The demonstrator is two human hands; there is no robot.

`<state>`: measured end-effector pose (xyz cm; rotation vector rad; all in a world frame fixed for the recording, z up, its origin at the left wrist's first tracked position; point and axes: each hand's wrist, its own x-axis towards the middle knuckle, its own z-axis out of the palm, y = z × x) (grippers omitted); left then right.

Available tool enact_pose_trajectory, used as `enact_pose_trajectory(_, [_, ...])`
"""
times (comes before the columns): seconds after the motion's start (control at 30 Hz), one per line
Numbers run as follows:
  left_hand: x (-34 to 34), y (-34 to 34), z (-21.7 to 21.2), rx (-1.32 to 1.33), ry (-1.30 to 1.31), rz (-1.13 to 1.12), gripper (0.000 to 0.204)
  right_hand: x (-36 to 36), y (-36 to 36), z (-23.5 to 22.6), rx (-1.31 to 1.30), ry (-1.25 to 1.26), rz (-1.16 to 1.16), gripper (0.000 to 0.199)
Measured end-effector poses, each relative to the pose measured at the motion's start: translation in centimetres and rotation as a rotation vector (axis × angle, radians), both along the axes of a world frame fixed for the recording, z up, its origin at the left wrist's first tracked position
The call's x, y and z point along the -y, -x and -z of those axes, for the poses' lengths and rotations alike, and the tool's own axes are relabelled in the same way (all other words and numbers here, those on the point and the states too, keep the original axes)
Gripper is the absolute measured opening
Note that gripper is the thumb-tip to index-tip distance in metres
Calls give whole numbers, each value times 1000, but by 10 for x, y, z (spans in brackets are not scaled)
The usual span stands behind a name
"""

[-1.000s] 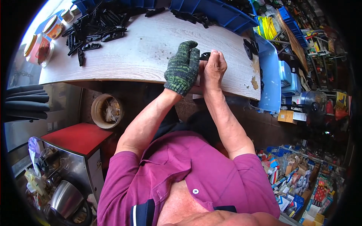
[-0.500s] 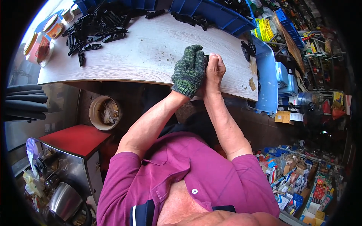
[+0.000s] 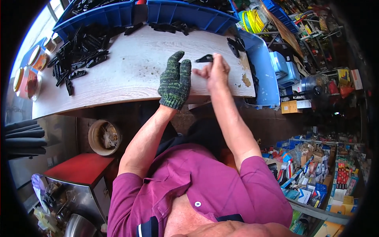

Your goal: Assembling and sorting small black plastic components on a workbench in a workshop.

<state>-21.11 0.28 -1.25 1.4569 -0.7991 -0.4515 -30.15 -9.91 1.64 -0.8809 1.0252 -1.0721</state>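
Observation:
My left hand (image 3: 174,83) wears a dark green and black knitted glove. It hovers near the table's front edge, fingers loosely bent, a gap between the thumb and the others; nothing shows in it. My bare right hand (image 3: 218,74), slightly blurred, pinches a small black plastic piece (image 3: 205,59) by one end. The piece points left toward the glove, without touching it. Both hands are over the whitish wood-grain table (image 3: 134,59). Many similar black pieces (image 3: 81,51) lie heaped on the left, with smaller groups at the back (image 3: 173,27) and right (image 3: 235,46).
Blue bins (image 3: 193,15) holding black pieces line the table's far side. A light blue tub (image 3: 264,75) stands against the right end. Lidded jars (image 3: 27,83) sit at the left. Below are a waste bucket (image 3: 104,137) and a red-topped cabinet (image 3: 79,169); crowded shelves (image 3: 312,173) stand right.
My hands, together around a black piece before, have come apart. The right now holds the piece alone, clear of the gloved left. The whole view has shifted.

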Motion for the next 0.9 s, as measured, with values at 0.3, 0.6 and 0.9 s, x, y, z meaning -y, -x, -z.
enact_pose_trajectory(0.3, [1,8,-13,111,-25,81,31,123,102,0,-161,113,532,31])
enact_pose_trajectory(0.6, [5,10,-13,257,2,47,30,151,58,-16,-710,167,106,76])
enact_pose_trajectory(0.9, [7,13,-10,388,32,7,29,210,62,-5,-1222,268,68,58])
